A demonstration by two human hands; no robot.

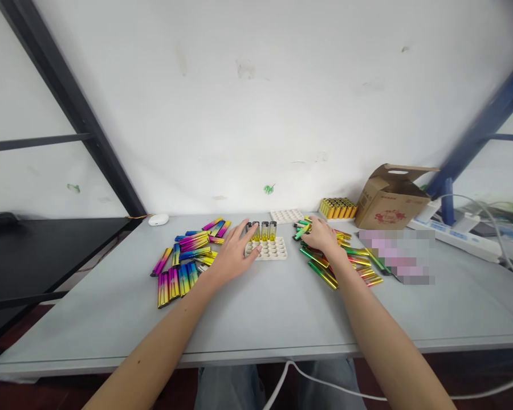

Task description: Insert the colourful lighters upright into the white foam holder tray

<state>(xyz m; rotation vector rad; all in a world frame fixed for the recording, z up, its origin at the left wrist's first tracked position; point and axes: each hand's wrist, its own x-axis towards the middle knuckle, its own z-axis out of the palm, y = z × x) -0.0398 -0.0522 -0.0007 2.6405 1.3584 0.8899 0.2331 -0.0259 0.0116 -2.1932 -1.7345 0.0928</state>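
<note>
Lighters with clear, yellow-tinted bodies and black tops stand upright along the back row of a white tray gridded with round holes, at the middle of a pale grey table. The left hand covers the tray's left end and partly hides the leftmost lighter; its fingers are spread and the thumb stands apart over the holes, while whether the index fingertip touches a lighter is hard to make out. The right hand reaches into a loose heap of shiny green, gold and red sticks, its back masking the fingertips; one green stick shows beside them, but I cannot tell whether it is gripped. Left of the tray lies a pile of metallic purple, blue and yellow lighters, partly overlapped by the left forearm. Behind, a second white holed tray lies flat, and a rack of upright golden-yellow lighters sits packed tight against a brown cardboard box with red print, flaps raised, its contents unseen. Near it, pixelation blurs a pinkish item.
</note>
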